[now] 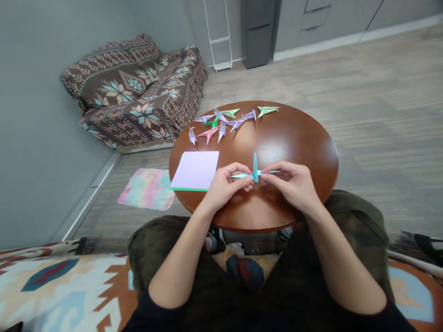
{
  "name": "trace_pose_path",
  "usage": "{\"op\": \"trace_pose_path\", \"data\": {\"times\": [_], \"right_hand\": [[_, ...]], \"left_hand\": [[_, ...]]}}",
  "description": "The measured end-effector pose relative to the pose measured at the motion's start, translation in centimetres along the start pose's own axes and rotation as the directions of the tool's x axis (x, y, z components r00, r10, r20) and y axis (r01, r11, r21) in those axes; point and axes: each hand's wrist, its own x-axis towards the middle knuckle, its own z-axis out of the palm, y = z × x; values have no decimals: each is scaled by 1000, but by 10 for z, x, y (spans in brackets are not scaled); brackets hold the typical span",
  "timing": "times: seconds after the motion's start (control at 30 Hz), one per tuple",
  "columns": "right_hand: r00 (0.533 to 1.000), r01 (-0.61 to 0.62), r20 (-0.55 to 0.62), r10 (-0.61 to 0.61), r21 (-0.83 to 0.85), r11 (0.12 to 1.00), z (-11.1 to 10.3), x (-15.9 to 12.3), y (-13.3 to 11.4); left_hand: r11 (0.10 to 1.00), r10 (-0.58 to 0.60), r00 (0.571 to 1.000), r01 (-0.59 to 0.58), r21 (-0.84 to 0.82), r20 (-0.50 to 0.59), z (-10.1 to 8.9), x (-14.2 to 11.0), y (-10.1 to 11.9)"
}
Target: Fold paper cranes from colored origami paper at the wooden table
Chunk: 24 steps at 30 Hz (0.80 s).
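Note:
A small teal folded-paper figure (255, 169) is held over the round brown wooden table (304, 138), one point standing up. My left hand (226, 185) pinches its left wing and my right hand (294, 183) pinches its right wing. Both hands are closed on the paper. A stack of square paper sheets (195, 170), lilac on top with a green edge, lies just left of my left hand. Several finished folded figures (224, 120) in purple, pink and green lie scattered along the table's far edge.
A sofa under a brown patterned throw (138, 92) stands at the back left by the grey wall. A pastel cloth (148, 188) lies on the floor left of the table. A patterned rug (51, 281) covers the floor near me. A white rack (218, 37) stands behind.

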Motion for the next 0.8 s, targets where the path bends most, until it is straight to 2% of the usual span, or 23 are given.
{"op": "trace_pose_path", "data": {"times": [0.2, 0.43, 0.63, 0.8], "right_hand": [[1000, -18, -11, 17, -12, 1000, -1, 0, -4], [999, 43, -24, -44, -69, 997, 0, 0, 4], [998, 59, -10, -60, -89, 994, 1, -2, 0], [999, 37, -3, -37, -68, 997, 3, -4, 1]], "left_hand": [[984, 115, 986, -97, 147, -122, -2, 3, 0], [973, 140, 983, -114, 203, -119, -1, 1, -2], [944, 212, 969, -169, 285, -130, -1, 1, -2], [963, 168, 975, -131, 236, -144, 3, 0, 0]]}}
